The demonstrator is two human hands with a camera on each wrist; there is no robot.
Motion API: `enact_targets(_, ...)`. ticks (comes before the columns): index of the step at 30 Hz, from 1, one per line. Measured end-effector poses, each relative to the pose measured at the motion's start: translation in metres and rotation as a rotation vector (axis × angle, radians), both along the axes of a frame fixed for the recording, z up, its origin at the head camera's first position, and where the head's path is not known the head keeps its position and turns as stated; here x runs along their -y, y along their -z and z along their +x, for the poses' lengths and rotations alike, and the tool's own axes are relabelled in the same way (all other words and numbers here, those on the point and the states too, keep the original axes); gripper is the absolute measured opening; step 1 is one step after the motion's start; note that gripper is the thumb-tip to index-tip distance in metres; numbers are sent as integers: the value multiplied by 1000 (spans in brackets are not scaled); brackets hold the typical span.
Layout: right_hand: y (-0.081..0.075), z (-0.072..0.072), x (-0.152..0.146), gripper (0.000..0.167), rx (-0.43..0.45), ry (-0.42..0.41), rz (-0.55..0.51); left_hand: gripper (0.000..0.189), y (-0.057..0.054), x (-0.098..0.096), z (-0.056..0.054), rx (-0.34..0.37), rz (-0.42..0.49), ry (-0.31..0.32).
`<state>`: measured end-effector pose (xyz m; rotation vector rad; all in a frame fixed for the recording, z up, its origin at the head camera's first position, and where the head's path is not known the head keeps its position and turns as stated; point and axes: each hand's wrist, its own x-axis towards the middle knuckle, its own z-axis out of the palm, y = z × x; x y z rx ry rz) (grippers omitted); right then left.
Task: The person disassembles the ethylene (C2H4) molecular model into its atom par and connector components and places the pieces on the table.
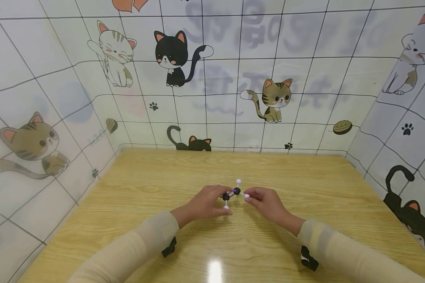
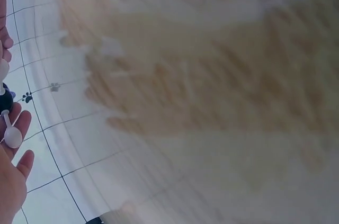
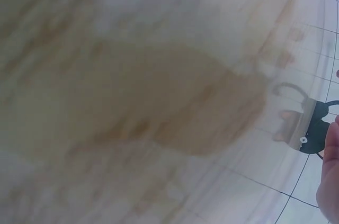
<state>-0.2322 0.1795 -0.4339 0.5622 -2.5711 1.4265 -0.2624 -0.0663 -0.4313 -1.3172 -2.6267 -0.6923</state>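
Observation:
Both hands hold a small ball-and-stick molecular model over the table. Two black balls are joined by a pair of curved purple links, and white balls stick out on short pale pegs. My left hand grips the left end, its fingers behind the left black ball and its thumb below, near the lower white ball. With thumb and fingertips, my right hand pinches the white ball at the right. Another white ball points up. At its left edge, the left wrist view catches part of the model.
A wood-grain table lies under the hands. White cloth walls with black grid lines and printed cats stand at the back and both sides. Reflections on the tabletop fill much of the wrist views.

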Motion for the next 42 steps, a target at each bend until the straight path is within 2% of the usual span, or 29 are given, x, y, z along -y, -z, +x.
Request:
enact_targets(5, -1, 2, 2, 17, 63, -2, -75, 73, -3, -2, 4, 27, 9, 15)
enact_targets(12, -3, 4, 2, 22, 162, -16, -148, 73, -6, -5, 6, 15, -23, 31)
enact_targets(19, -5, 5, 3, 26, 202, -57, -170, 75, -4, -7, 5, 33, -23, 25)
enact_targets(21, -13, 10, 5, 25, 209, -64, -178, 76, -4, -8, 5, 47, -9, 24)
enact_targets(25, -15, 12, 8, 24, 212, -71, -196, 75, -3, -12, 7, 93, 42, 1)
enact_targets(29, -3, 6, 6, 26, 218, -78, -201, 67, -2, -16, 8, 199, 117, -52)
enact_targets(32, -3, 6, 7, 27, 233, -88, -212, 59, -2, -17, 8, 277, 180, -88)
enact_targets(42, -7, 11, 14, 25, 242, -120, -257, 33, -4, -18, 8, 401, 322, -87)
